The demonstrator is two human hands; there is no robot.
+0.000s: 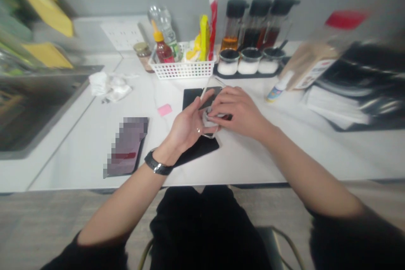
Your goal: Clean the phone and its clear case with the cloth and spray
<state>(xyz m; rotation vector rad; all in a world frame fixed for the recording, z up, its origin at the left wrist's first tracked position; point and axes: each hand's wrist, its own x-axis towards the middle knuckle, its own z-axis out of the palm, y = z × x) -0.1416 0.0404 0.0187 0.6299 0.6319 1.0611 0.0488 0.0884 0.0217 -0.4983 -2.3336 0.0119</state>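
Observation:
My left hand (188, 125), palm up with a black wristwatch (158, 163) on its wrist, and my right hand (236, 109), palm down, meet over a black flat pad (202, 147). Between their fingers is a small whitish bundle (209, 117), partly hidden; it looks like looped cord, but I cannot tell exactly what it is. A thin white stick (204, 90) rises from the left hand's fingers. A pixelated dark phone-like slab (126, 147) lies left of my left hand, and a pink sticky note (165, 110) lies nearer the pad.
On the white counter (237, 162) are crumpled tissue (109, 86) beside a steel sink (38, 109), a white dotted basket (182, 68) with bottles, several dark-capped cruets (256, 21), white-filled jars (249, 61), a small tube (280, 86), and a paper bag (311, 65).

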